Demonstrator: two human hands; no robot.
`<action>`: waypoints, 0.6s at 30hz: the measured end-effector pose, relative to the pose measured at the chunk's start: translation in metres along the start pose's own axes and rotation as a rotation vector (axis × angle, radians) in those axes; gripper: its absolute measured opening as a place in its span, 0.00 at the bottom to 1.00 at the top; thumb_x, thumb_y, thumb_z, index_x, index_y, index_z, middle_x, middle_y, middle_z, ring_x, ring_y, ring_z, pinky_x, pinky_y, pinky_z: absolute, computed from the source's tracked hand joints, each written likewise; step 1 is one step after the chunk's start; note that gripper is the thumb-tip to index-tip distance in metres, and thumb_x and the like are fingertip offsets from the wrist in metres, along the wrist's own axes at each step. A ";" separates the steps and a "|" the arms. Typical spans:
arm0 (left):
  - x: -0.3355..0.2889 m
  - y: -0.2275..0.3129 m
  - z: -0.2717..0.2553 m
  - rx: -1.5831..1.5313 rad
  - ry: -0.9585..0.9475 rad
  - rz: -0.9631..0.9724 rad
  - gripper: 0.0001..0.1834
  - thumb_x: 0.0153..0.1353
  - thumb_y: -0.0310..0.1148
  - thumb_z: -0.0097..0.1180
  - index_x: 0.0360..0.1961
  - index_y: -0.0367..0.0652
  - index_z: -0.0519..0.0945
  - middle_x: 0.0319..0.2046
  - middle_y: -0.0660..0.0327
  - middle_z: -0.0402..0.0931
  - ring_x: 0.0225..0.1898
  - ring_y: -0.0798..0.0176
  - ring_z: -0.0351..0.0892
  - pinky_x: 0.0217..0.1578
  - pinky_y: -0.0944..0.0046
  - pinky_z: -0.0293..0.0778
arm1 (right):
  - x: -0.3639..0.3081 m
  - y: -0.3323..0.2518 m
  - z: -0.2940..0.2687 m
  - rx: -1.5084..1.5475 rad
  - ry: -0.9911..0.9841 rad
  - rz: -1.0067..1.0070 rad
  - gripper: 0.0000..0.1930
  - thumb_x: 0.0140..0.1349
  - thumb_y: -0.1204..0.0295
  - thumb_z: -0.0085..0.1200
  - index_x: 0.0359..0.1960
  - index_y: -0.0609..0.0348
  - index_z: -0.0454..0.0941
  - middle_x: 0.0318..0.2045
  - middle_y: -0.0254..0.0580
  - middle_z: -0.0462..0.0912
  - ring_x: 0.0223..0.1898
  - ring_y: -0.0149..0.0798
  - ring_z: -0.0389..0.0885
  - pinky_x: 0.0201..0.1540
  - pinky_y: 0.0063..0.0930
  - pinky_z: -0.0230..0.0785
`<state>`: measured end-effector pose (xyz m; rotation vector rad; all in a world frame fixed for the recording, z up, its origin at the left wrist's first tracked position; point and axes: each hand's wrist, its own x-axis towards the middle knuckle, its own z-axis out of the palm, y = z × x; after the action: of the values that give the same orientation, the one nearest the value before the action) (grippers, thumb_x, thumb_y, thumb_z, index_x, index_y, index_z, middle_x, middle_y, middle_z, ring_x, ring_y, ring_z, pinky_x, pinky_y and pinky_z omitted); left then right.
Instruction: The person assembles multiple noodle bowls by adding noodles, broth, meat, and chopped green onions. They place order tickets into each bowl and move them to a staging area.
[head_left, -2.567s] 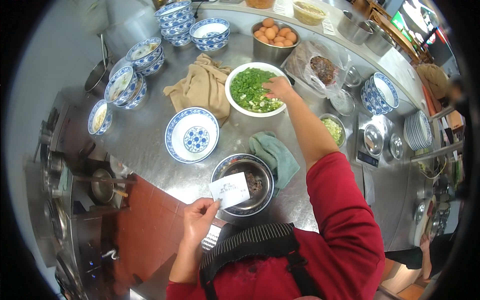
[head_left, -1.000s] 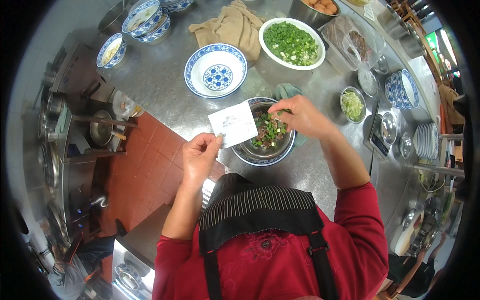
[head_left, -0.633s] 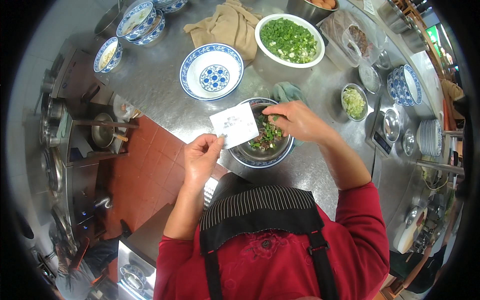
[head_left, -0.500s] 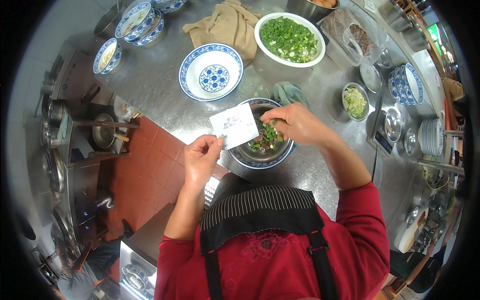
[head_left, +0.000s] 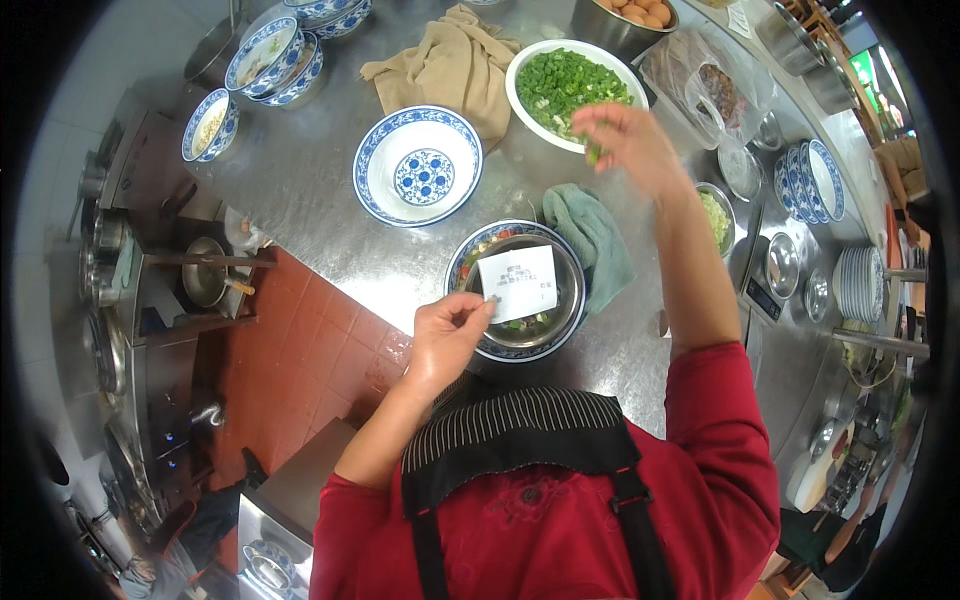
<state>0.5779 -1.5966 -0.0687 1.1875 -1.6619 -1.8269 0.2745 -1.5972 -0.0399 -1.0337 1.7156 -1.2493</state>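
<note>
My left hand (head_left: 447, 335) pinches a white printed paper slip (head_left: 519, 284) between thumb and fingers. Beneath the slip, a steel bowl (head_left: 567, 285) sits within a blue-and-white patterned bowl (head_left: 462, 247); the slip hides much of the contents, though bits of green show at its lower edge. My right hand (head_left: 632, 148) is over the near edge of a white bowl (head_left: 516, 92) heaped with chopped green onions (head_left: 568, 84). Its fingers are bent together, slightly blurred, with a bit of green onion showing below them.
An empty blue-and-white bowl (head_left: 385, 166) stands left of a tan cloth (head_left: 450, 65). A green cloth (head_left: 590, 240) touches the nested bowls. Right are a small bowl of pale chopped vegetable (head_left: 716, 218), a scale (head_left: 763, 297) and stacked plates (head_left: 862, 282). Eggs (head_left: 640, 12) fill a pot behind.
My right hand has gone from the steel bowl up to the white bowl of green onions. My left hand has shifted the slip right and nearer me, over the steel bowl.
</note>
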 end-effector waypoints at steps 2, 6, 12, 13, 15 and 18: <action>0.003 -0.002 0.006 0.080 0.009 -0.002 0.06 0.52 0.28 0.56 0.24 0.34 0.76 0.15 0.70 0.69 0.19 0.80 0.63 0.19 0.77 0.60 | 0.037 0.014 -0.004 -0.357 0.155 -0.145 0.14 0.57 0.66 0.48 0.42 0.58 0.74 0.32 0.39 0.79 0.25 0.35 0.75 0.28 0.26 0.69; 0.006 -0.002 0.005 0.227 0.049 0.046 0.07 0.52 0.28 0.56 0.23 0.35 0.76 0.13 0.66 0.71 0.17 0.78 0.64 0.18 0.75 0.61 | 0.082 0.042 -0.008 -0.992 0.281 -0.343 0.15 0.55 0.64 0.47 0.41 0.57 0.75 0.32 0.51 0.78 0.31 0.51 0.76 0.37 0.40 0.68; 0.002 -0.006 -0.001 0.165 0.029 -0.022 0.06 0.53 0.27 0.56 0.26 0.35 0.75 0.15 0.68 0.70 0.18 0.79 0.64 0.19 0.78 0.61 | 0.085 0.054 -0.014 -1.060 0.316 -0.207 0.13 0.53 0.64 0.49 0.35 0.58 0.76 0.29 0.52 0.78 0.36 0.51 0.76 0.41 0.42 0.67; 0.000 -0.007 0.001 0.152 0.015 -0.061 0.05 0.54 0.27 0.55 0.26 0.35 0.75 0.16 0.69 0.70 0.19 0.80 0.64 0.19 0.79 0.60 | 0.084 0.055 -0.014 -1.052 0.273 -0.279 0.12 0.53 0.64 0.49 0.33 0.58 0.77 0.28 0.52 0.78 0.35 0.51 0.76 0.40 0.42 0.67; -0.008 -0.006 0.000 0.109 0.045 -0.046 0.06 0.54 0.27 0.55 0.24 0.35 0.74 0.16 0.68 0.71 0.19 0.79 0.65 0.20 0.78 0.62 | 0.081 0.057 -0.012 -1.040 0.200 -0.326 0.09 0.53 0.66 0.47 0.30 0.56 0.77 0.24 0.52 0.78 0.30 0.51 0.77 0.35 0.43 0.68; -0.022 -0.006 -0.007 0.043 0.144 0.072 0.05 0.54 0.27 0.55 0.25 0.37 0.74 0.18 0.69 0.71 0.20 0.80 0.65 0.20 0.78 0.62 | 0.080 0.060 -0.012 -1.124 0.418 -0.394 0.09 0.53 0.68 0.46 0.31 0.54 0.77 0.22 0.49 0.78 0.27 0.50 0.77 0.35 0.42 0.68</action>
<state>0.5976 -1.5825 -0.0668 1.2298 -1.6486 -1.6305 0.2223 -1.6549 -0.1042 -1.9009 2.7371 -0.6552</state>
